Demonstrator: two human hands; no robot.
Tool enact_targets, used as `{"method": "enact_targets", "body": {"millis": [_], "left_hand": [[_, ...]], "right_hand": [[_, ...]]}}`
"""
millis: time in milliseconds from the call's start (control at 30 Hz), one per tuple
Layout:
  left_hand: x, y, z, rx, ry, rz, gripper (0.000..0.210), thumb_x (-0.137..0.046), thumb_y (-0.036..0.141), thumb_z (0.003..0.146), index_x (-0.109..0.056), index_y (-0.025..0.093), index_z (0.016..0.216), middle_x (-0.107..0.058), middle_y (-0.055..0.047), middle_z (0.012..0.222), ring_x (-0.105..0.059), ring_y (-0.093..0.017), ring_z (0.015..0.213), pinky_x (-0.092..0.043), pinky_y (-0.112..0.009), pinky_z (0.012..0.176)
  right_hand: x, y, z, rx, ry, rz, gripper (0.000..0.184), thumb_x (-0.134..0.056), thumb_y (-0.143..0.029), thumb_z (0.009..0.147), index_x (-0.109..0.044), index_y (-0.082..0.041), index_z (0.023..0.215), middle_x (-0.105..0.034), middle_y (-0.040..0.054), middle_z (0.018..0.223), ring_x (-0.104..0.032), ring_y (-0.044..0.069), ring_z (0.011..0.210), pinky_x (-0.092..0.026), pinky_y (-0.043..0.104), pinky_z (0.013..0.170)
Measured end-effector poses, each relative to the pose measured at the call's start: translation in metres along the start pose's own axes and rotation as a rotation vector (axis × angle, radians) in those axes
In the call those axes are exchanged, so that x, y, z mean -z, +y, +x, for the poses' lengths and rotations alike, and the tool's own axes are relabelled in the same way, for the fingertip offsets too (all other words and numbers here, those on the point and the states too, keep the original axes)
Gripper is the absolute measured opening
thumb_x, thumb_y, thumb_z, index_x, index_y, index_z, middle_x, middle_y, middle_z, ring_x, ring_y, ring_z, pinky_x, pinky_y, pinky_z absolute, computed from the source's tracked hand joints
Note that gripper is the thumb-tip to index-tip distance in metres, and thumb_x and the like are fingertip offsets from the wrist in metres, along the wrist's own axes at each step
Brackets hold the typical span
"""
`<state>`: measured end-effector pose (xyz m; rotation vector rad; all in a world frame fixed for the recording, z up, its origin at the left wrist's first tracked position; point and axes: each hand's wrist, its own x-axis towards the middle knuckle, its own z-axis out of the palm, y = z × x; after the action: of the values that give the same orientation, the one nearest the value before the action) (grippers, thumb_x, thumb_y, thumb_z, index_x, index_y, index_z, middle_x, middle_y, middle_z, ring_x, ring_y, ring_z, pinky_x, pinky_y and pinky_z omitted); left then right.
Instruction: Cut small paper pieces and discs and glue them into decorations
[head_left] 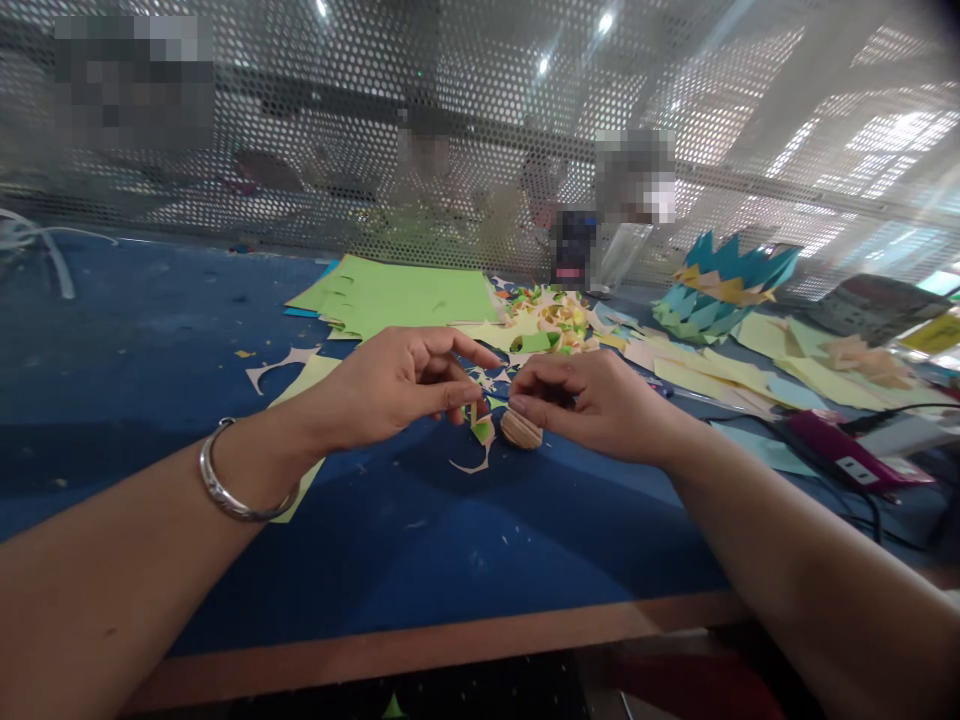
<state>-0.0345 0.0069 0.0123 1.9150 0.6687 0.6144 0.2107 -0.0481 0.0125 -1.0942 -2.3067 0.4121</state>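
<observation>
A roundish ridged piece [522, 430] sits on the worktop [450, 570], no long axis evident. The right hand [589, 400], curled at its far edge, is nearer; the left hand [412, 385], loosely bent, is leftward of it. Either's grip is unclear.

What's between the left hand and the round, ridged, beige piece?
Head view: a curved, pale paper offcut and a small green paper scrap lie between the left hand and the round piece.
</observation>
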Motion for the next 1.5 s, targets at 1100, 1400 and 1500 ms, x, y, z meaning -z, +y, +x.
{"method": "enact_targets", "body": {"millis": [1100,1400,1500], "left_hand": [[0.004,-0.005,0.001,0.133,-0.023,-0.026,0.04,-0.075,0.032,0.089,-0.064,0.021,0.126,-0.079,-0.002,0.082,-0.073,-0.015,0.078,-0.053,-0.027,0.077],[0.0,-0.006,0.001,0.206,0.03,-0.073,0.03,-0.078,0.024,0.081,-0.068,0.019,0.108,-0.078,-0.002,0.079,-0.072,-0.015,0.076,-0.053,-0.027,0.076],[-0.001,-0.006,0.001,0.214,0.042,-0.05,0.027,-0.08,0.023,0.079,-0.068,0.018,0.103,-0.078,-0.002,0.08,-0.072,-0.015,0.077,-0.052,-0.027,0.076]], "right_hand": [[-0.008,0.002,0.002,0.033,-0.091,-0.038,0.015,-0.06,-0.022,0.096,-0.064,-0.018,0.082,-0.065,-0.0019,0.07,-0.053,0.01,0.061,-0.039,0.023,0.061],[-0.01,0.006,0.003,0.015,-0.113,-0.062,0.016,-0.061,-0.027,0.097,-0.066,-0.018,0.085,-0.066,-0.0022,0.07,-0.055,0.01,0.061,-0.038,0.023,0.061],[-0.011,0.006,0.003,0.005,-0.12,-0.06,0.016,-0.061,-0.028,0.098,-0.067,-0.017,0.088,-0.067,-0.0022,0.07,-0.055,0.01,0.062,-0.039,0.024,0.062]]}}
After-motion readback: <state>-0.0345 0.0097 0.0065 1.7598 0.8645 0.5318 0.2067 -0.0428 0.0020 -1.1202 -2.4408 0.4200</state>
